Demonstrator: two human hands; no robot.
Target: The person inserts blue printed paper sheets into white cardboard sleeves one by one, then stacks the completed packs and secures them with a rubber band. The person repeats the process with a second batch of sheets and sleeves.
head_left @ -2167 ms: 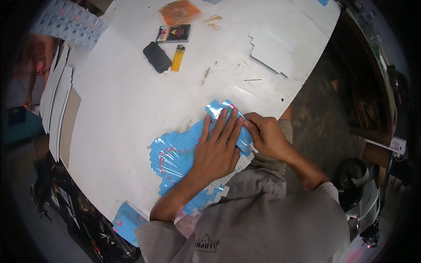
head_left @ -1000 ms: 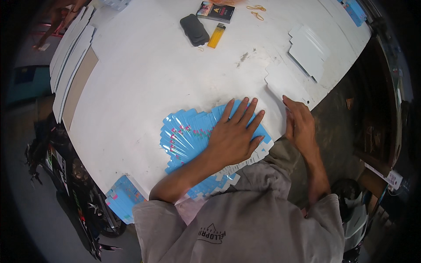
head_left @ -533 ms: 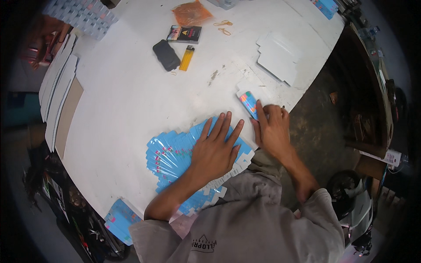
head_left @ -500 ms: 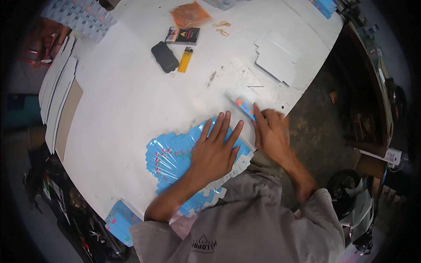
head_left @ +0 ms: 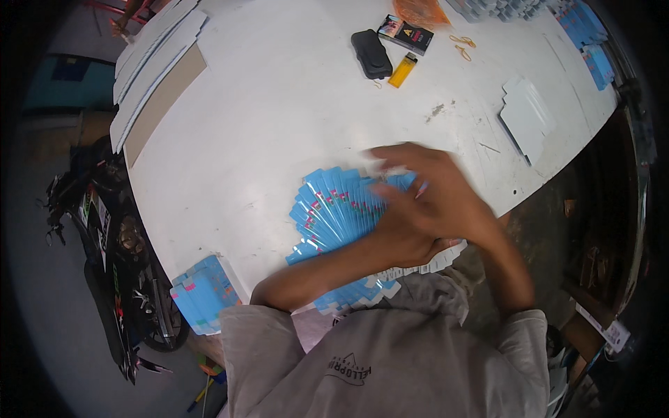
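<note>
The person's left hand (head_left: 405, 231) lies over the fanned blue cartons (head_left: 331, 212) at the white table's (head_left: 265, 125) near edge. The right hand (head_left: 446, 191), blurred, crosses above it; whether these 2 are spread or gripping anything cannot be told.

Your white table (head_left: 251, 139), surface scuffed, bears fanned blue carton blanks (head_left: 329, 212), black case (head_left: 371, 53), cigarette pack (head_left: 405, 35), yellow lighter (head_left: 403, 72), rubber bands (head_left: 463, 47).
</note>
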